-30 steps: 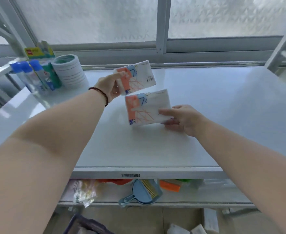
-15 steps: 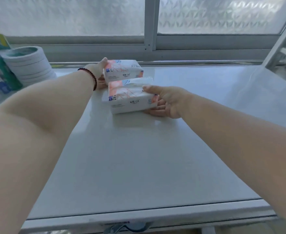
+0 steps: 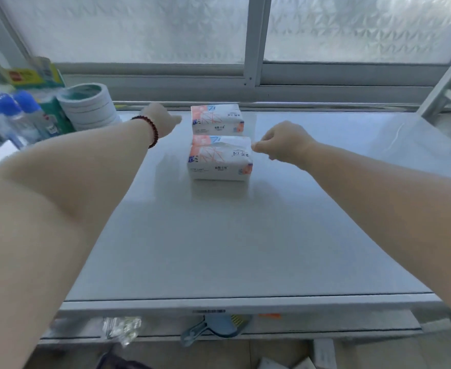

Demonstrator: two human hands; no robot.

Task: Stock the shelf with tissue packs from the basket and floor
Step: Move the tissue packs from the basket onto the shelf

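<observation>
Two white tissue packs with orange and blue print lie on the white shelf top (image 3: 219,249), one behind the other. The far pack (image 3: 217,119) sits near the window. The near pack (image 3: 220,158) rests just in front of it. My left hand (image 3: 162,121), with a dark bead bracelet on the wrist, hovers flat just left of the far pack and holds nothing. Level with the near pack's right corner is my right hand (image 3: 283,143), fingers curled, thumb tip at the pack's edge, with nothing in it.
A stack of tape rolls (image 3: 86,107), blue-capped bottles (image 3: 19,115) and a green-yellow box (image 3: 30,75) stand at the back left. The lower shelf holds a blue dustpan (image 3: 216,326) and a clear bag (image 3: 120,326). A dark basket rim (image 3: 118,362) and white packs (image 3: 299,363) are on the floor.
Both packs went from being held in the air to lying on the shelf. Both hands have let go and drawn slightly away from them.
</observation>
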